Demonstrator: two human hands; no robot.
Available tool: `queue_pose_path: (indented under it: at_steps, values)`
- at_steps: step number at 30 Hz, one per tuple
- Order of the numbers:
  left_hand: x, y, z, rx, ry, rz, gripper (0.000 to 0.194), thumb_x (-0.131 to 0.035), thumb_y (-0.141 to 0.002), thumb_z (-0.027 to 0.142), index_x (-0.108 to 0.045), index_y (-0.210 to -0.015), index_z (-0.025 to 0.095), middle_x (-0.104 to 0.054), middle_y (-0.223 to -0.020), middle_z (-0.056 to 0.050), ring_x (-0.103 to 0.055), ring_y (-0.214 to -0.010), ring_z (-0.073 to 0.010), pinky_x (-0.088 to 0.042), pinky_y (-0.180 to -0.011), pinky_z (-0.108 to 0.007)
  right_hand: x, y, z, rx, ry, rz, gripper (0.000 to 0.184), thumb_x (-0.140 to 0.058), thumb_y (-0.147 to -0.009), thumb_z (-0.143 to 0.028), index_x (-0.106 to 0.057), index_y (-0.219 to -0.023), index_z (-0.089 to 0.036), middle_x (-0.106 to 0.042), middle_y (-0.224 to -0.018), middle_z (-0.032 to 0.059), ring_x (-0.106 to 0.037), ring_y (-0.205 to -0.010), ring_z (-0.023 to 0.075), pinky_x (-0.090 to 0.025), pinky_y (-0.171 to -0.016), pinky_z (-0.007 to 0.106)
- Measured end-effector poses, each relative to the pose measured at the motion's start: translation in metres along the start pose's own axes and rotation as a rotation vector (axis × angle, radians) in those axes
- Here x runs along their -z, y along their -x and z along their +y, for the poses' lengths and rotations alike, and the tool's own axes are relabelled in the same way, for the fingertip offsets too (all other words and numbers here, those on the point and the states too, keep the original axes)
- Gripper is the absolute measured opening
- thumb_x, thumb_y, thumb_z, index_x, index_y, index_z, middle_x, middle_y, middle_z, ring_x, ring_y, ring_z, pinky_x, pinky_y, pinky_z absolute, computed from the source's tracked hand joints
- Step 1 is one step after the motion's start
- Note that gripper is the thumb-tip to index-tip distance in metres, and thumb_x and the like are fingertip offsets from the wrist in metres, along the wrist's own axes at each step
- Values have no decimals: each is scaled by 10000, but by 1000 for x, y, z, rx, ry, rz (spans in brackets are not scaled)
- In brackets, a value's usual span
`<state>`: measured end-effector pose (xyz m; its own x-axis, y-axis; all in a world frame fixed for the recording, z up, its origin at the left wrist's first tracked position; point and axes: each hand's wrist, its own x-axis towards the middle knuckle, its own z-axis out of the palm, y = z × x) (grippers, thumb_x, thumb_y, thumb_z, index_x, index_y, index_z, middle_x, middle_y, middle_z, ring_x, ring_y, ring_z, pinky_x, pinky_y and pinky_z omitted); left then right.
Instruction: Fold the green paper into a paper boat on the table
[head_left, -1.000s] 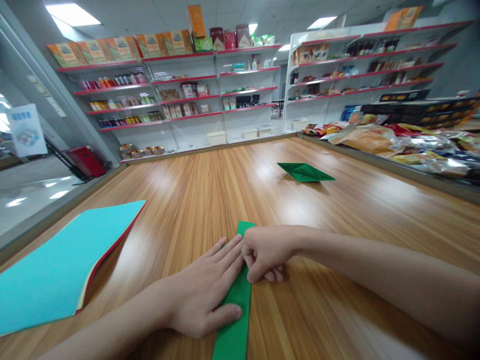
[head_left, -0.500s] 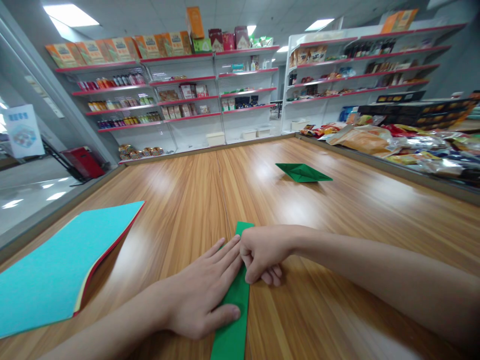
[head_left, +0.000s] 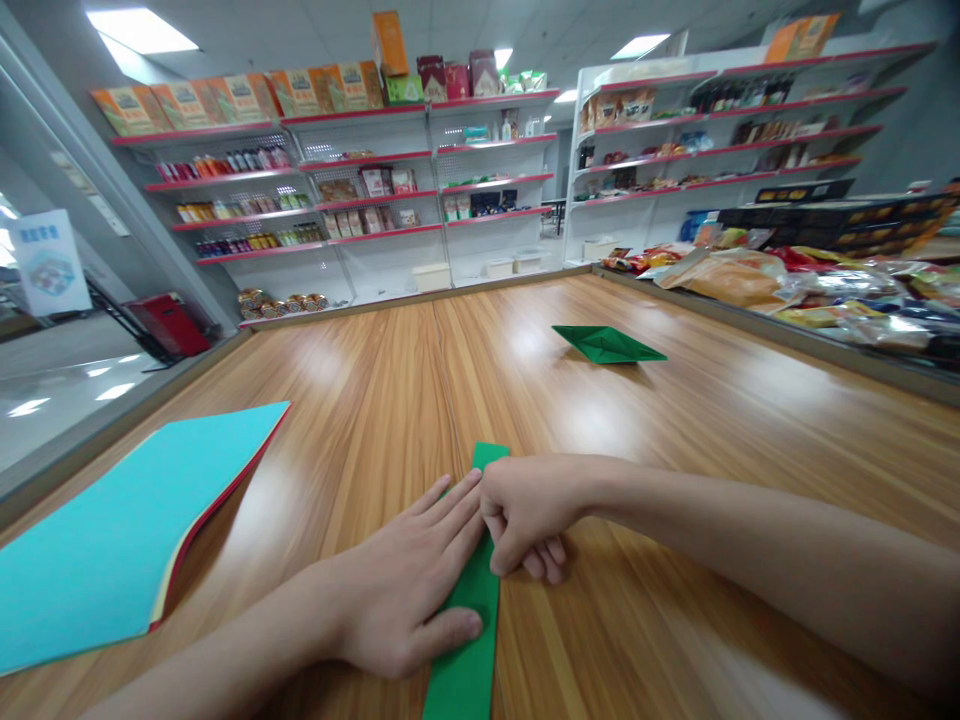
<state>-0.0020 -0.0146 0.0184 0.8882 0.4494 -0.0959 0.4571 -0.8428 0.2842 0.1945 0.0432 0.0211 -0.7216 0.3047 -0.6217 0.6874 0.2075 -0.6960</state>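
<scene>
A long, narrow strip of green paper (head_left: pixel 465 672) lies on the wooden table, running away from me. My left hand (head_left: pixel 409 580) rests flat across it, fingers stretched out and thumb lying on the strip. Against the strip's right edge, near its far end, presses my right hand (head_left: pixel 525 510). Its fingers are curled in, and its knuckles touch the left fingertips. Whether the right fingers pinch anything is hidden. Farther off to the right sits a folded green paper piece (head_left: pixel 609 345), shaped like a shallow boat with pointed ends.
A stack of coloured paper (head_left: pixel 142 520), light blue on top, lies at the left of the wooden table (head_left: pixel 360 400). Packaged snacks (head_left: pixel 750 285) are heaped beyond the right edge. Shelves (head_left: pixel 360 230) with boxes and bottles stand behind the table.
Hardly anything differs. My right hand has shifted very slightly toward me along the strip's edge; the left hand stays flat in place.
</scene>
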Motion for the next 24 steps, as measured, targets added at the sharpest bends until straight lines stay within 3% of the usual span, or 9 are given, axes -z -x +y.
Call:
queue_pose_path:
  at_steps: [24]
  values:
    - [1, 0, 1, -12, 22, 27, 804, -470, -896, 472, -43, -1512, 180, -41, -1564, -134, -43, -1421, -349, -88, -1152, -542, -1, 3, -5, -12, 3, -38, 164, -571, -721, -194, -580, -586, -101, -591, -512, -16, -571, -426, 91, -487, -418, 172]
